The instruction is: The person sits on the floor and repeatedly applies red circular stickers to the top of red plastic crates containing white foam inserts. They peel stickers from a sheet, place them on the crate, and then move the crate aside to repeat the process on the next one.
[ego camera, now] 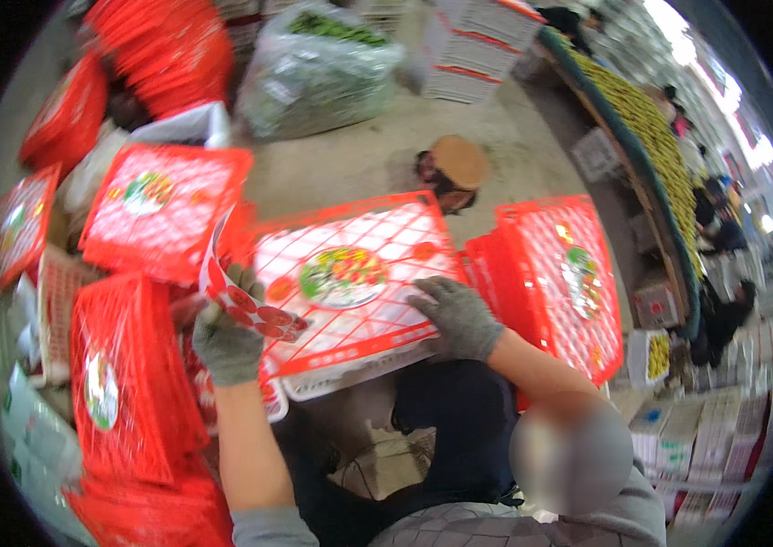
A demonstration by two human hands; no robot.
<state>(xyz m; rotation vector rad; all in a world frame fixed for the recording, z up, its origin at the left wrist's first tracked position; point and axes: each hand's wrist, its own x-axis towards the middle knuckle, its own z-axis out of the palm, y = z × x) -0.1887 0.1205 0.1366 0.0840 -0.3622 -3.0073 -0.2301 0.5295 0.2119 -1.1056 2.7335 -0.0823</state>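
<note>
A white plastic crate (359,375) stands before me with a red lattice lid (400,236) on it. An oval label (344,277) with a colourful produce picture lies at the lid's centre, and round red stickers sit near its corners. My left hand (229,345), in a grey knit glove, grips a curled strip of round red stickers (239,306) over the lid's left side. Also gloved, my right hand (463,318) rests on the lid's right part with fingers spread. Whether its thumb touches the lid's edge is hidden.
Stacked red lids stand at the right (557,294) and left (119,383). Beyond the crate is a round-topped stool (460,163). A clear plastic bag of greens (321,75) sits on the floor. People work along a long sorting table (639,130) of yellow-green produce.
</note>
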